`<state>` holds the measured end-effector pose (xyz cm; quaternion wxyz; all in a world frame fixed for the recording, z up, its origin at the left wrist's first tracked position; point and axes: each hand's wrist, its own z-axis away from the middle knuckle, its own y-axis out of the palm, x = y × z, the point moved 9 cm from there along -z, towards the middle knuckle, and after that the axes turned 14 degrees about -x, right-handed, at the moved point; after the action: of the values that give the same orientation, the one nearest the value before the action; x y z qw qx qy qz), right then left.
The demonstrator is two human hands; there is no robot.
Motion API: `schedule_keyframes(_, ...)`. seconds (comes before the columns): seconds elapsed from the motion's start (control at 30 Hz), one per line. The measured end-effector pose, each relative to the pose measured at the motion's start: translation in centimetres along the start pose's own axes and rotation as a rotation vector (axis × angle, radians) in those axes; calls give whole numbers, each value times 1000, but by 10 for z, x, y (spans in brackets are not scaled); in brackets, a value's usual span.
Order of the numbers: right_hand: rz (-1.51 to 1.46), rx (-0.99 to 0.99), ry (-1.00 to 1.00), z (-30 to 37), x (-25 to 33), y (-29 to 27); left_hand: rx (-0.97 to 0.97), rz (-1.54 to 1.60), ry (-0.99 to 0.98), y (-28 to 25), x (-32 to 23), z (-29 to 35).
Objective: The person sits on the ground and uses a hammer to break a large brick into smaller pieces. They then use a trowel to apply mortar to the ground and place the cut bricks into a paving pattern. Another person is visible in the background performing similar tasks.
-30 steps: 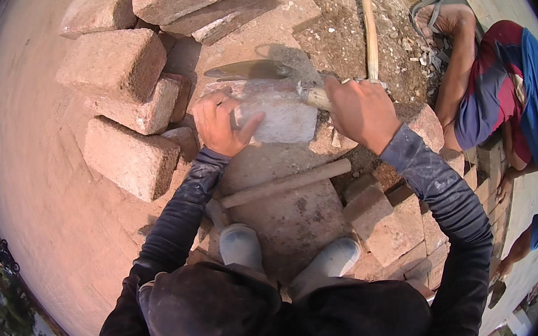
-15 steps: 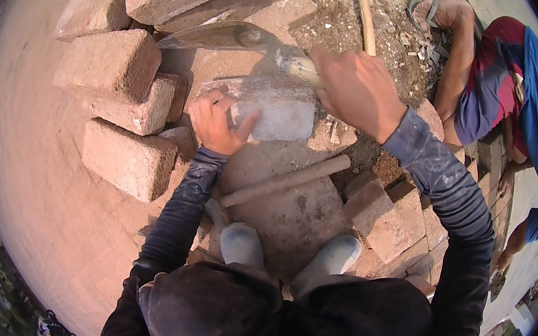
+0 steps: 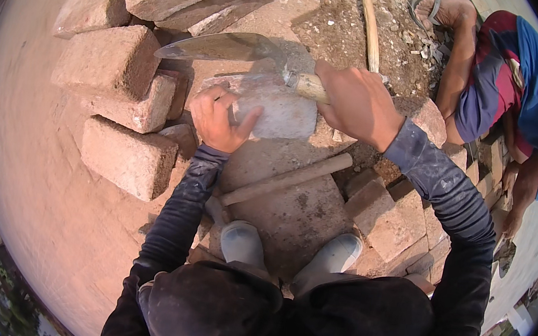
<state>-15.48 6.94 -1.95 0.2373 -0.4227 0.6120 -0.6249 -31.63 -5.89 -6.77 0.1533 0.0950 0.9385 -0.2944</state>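
My left hand grips the near left side of a grey stone block that lies on the paved ground in front of me. My right hand is closed around the wooden handle of a trowel. Its metal blade points left and hangs above the grey block and the bricks behind it. My two light boots stand close below the block.
Reddish bricks are stacked at the left and at the back. A wooden stick lies across the paving near my feet, another long handle at the back. Another person crouches at the right beside more laid bricks.
My right hand has lifted the trowel up and away from the grey block, the blade swinging further left. My left hand has stayed on the block.
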Motion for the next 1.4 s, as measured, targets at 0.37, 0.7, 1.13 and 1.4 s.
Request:
schedule_keyframes(0.37,-27,-37,-21,-5,4,4,2,7,-7,0,-2,1)
schedule_keyframes(0.7,-42,-17,-48,-13,8,0,2,17,7,-1,-1,-2)
schedule_keyframes(1.13,-10,-56,72,-5,5,-23,-8,22,7,-2,-3,7)
schedule_keyframes(1.4,-451,-86,438,64,-17,-39,46,-48,-67,-38,-30,55)
